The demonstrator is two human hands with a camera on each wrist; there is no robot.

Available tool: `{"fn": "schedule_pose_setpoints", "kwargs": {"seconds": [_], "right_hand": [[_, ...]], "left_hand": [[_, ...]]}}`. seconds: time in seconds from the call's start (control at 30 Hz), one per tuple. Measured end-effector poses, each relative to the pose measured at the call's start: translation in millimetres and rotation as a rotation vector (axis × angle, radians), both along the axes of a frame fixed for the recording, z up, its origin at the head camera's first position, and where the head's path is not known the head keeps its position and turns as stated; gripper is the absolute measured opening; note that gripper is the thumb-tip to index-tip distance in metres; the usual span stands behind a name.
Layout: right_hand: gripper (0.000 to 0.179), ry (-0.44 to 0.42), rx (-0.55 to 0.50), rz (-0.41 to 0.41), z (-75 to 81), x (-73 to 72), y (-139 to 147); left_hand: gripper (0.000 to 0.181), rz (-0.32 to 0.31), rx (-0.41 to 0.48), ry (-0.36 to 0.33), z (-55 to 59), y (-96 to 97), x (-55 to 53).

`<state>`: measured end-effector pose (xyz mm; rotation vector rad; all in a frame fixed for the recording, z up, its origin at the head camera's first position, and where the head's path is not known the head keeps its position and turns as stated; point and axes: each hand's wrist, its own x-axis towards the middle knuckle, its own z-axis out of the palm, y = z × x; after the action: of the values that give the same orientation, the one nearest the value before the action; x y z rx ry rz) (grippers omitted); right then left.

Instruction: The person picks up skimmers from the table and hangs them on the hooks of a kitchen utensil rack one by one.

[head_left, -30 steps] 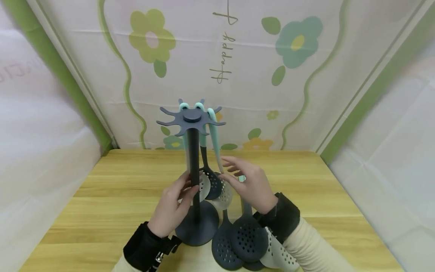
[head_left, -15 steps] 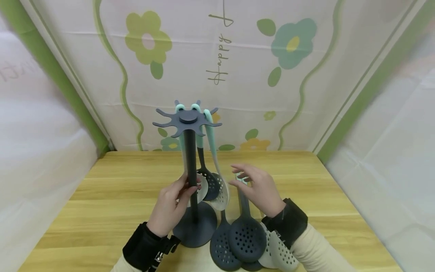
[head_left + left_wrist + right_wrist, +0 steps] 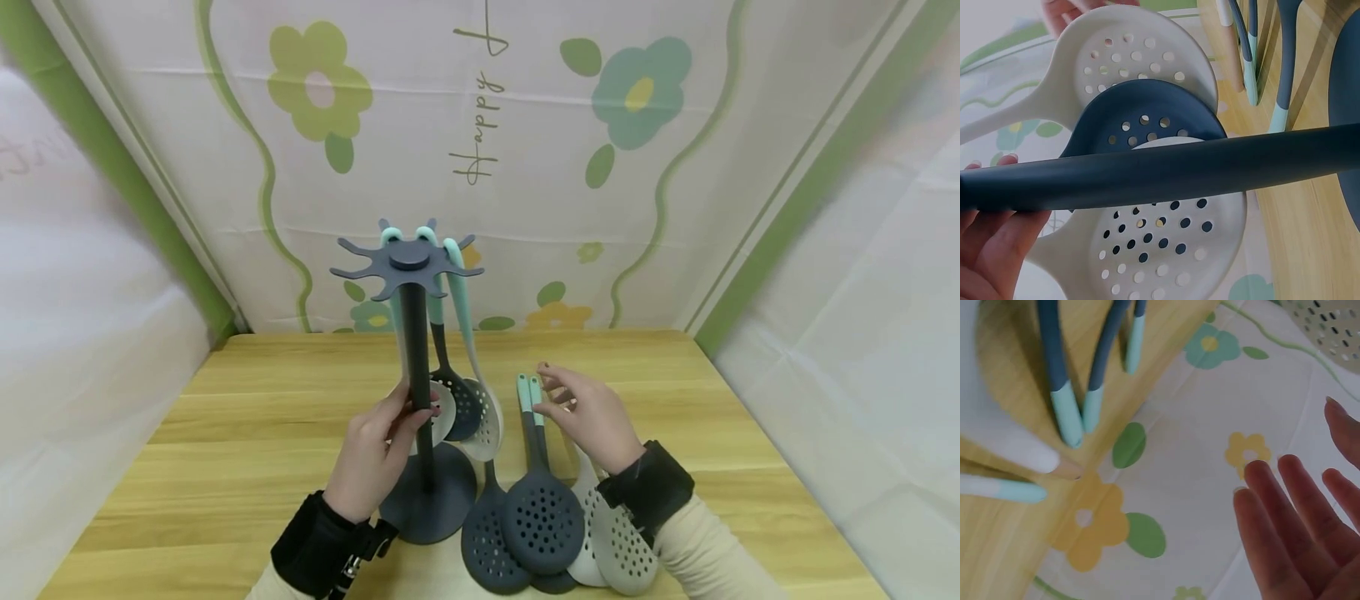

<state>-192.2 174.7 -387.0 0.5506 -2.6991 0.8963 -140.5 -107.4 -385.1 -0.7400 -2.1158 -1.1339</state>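
A dark utensil stand with a round base and a hooked top stands upright, and my left hand grips its pole. Three skimmers with mint handles hang from its hooks: a front white skimmer, a dark skimmer and a white skimmer at the right. Over the table to the right, my right hand has its fingers apart and relaxed, holding nothing. It hovers close to the mint handle ends of the lying dark skimmers; the right wrist view shows its fingertips away from any utensil.
Right of the stand's base, several dark and white skimmers lie overlapping on the wooden table, including a white one partly under the right wrist. Behind the table's back edge hangs a flower-printed cloth.
My right hand has moved away from the hanging white skimmer's handle, rightward over the lying handles. My left hand keeps its hold on the pole. The head view has shifted slightly.
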Motion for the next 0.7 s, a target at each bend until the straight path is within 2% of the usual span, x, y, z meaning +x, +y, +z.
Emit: {"fn": "schedule_pose_setpoints", "kwargs": {"seconds": [0.37, 0.7], "right_hand": [[0.049, -0.199, 0.11, -0.117, -21.3, -13.8, 27.0], [0.04, -0.289, 0.209, -0.171, -35.1, -18.3, 46.6]], "left_hand": [[0.044, 0.024, -0.004, 0.007, -1.0, 0.4, -0.6], [0.047, 0.02, 0.013, 0.005, -2.6, 1.3, 0.6]]}}
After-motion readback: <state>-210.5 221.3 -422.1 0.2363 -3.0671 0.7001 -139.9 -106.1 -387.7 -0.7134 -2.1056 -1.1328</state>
